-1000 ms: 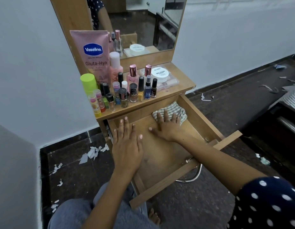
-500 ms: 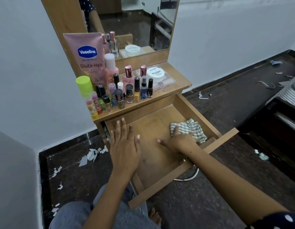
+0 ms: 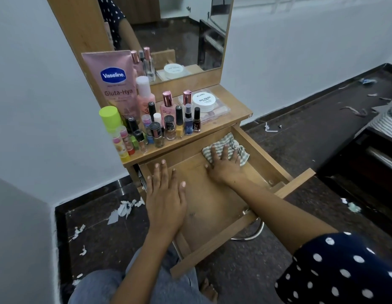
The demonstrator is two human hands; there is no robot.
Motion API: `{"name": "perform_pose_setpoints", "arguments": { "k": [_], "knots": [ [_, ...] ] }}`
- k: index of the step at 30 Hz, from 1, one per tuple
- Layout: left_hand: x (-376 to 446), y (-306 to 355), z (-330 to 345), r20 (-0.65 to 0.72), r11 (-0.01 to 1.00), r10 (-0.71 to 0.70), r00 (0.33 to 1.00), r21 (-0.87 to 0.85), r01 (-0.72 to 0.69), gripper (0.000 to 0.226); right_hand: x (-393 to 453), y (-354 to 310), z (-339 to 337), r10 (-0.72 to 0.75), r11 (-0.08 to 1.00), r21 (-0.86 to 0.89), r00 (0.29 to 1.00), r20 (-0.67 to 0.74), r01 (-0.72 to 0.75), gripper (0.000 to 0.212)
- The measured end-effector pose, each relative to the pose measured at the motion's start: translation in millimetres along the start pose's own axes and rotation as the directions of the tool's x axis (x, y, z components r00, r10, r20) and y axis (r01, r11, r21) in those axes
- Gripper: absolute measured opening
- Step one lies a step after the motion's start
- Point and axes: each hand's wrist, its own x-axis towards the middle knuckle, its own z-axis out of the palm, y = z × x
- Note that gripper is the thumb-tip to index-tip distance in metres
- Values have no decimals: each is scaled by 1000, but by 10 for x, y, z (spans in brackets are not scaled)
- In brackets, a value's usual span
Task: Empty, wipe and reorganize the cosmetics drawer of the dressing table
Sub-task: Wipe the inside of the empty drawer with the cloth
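The wooden drawer (image 3: 265,150) of the dressing table stands pulled out, holding only a cloth. My right hand (image 3: 223,165) lies flat with spread fingers on a green-and-white striped cloth (image 3: 229,142), pressing it into the drawer's far right corner. My left hand (image 3: 165,196) rests flat and open on the drawer's left side, holding nothing. The cosmetics stand on the tabletop (image 3: 236,114) above: a pink Vaseline tube (image 3: 114,84), several nail polish bottles (image 3: 179,125), a lime-capped bottle (image 3: 109,119) and a white jar (image 3: 204,102) on a clear case.
A mirror (image 3: 175,34) rises behind the tabletop. White walls close in on the left and behind. Paper scraps (image 3: 122,210) litter the dark floor left of the table. A chrome stool ring (image 3: 251,234) shows under the drawer. My knees and a bare foot are below.
My right hand has pushed the cloth from the drawer's right front area back up into the far right corner. My left hand has stayed flat in place.
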Motion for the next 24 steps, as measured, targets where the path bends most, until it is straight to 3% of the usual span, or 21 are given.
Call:
{"name": "perform_pose_setpoints", "arguments": {
  "k": [5, 10, 15, 17, 19, 21, 24],
  "knots": [
    [-2, -12, 1, -6, 1000, 0, 1000, 0, 0, 68, 18, 37, -185, -27, 991, -131, 1000, 0, 27, 55],
    [-5, -9, -11, 7, 1000, 7, 1000, 14, -7, 66, -132, 141, -309, -166, 971, -194, 979, -115, 142, 40],
    [-12, 12, -41, 8, 999, 31, 999, 30, -31, 62, -326, 304, -268, -249, 953, -209, 962, -116, 221, 35],
    [-3, 45, -70, 18, 996, 72, 997, 45, -72, 60, -378, 399, -315, -232, 969, -116, 964, -127, 218, 31],
    [16, 104, -106, 27, 985, 147, 989, 85, -149, 58, -373, 549, -380, -158, 967, 177, 975, -153, 185, 23],
    [60, 189, -137, 34, 968, 217, 976, 121, -220, 57, -413, 670, -492, -88, 837, 524, 984, -153, 156, 19],
    [182, 357, -188, 10, 949, 281, 960, 148, -280, 56, -500, 788, -712, -14, 697, 701, 980, -198, 152, 17]
  ]
}}
